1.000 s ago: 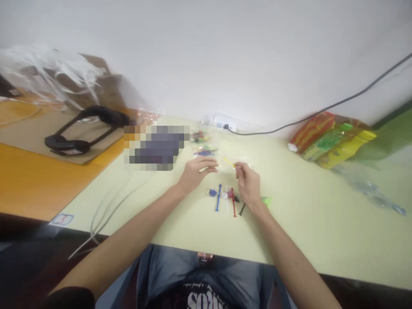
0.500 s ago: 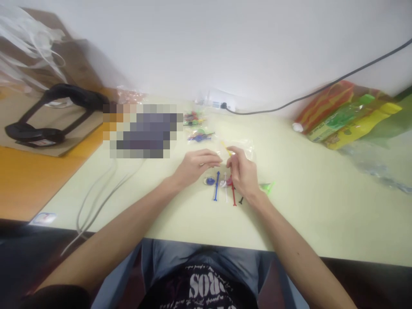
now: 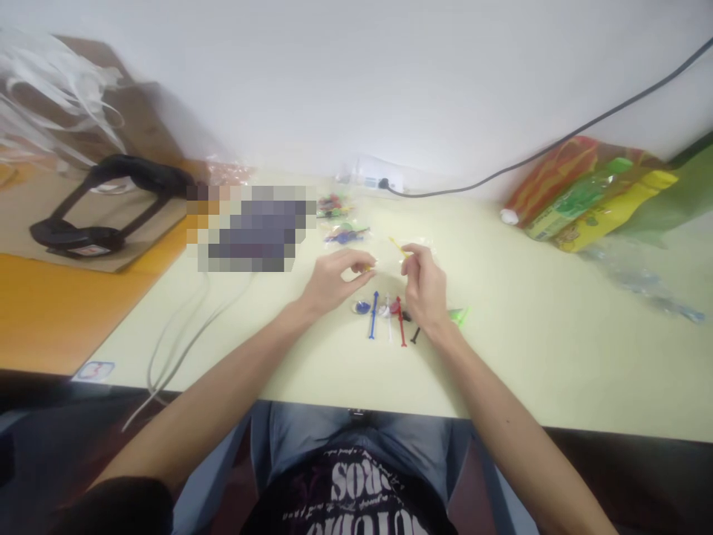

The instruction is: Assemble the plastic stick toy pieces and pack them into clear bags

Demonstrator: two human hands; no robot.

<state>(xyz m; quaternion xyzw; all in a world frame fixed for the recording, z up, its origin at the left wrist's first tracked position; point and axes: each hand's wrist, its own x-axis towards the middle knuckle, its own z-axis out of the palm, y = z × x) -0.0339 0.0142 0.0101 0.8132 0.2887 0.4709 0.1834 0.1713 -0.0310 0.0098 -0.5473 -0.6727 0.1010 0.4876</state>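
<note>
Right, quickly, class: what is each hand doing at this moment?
Left hand: fingers pinched shut on something small; it cannot be told what.
Right hand: fingers pinched on a thin yellow stick.

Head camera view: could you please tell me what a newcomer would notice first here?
Two bare hands meet mid-table: the right hand pinches a thin yellow stick, and the left hand is pinched shut beside it. Below them lie a blue stick and a red stick; bright snack bags sit far right.

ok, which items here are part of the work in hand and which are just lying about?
In hand:
right hand pinching yellow stick
left hand
blue stick
red stick
small clear bags

Lying about:
headphones
snack packets
black cable
</note>
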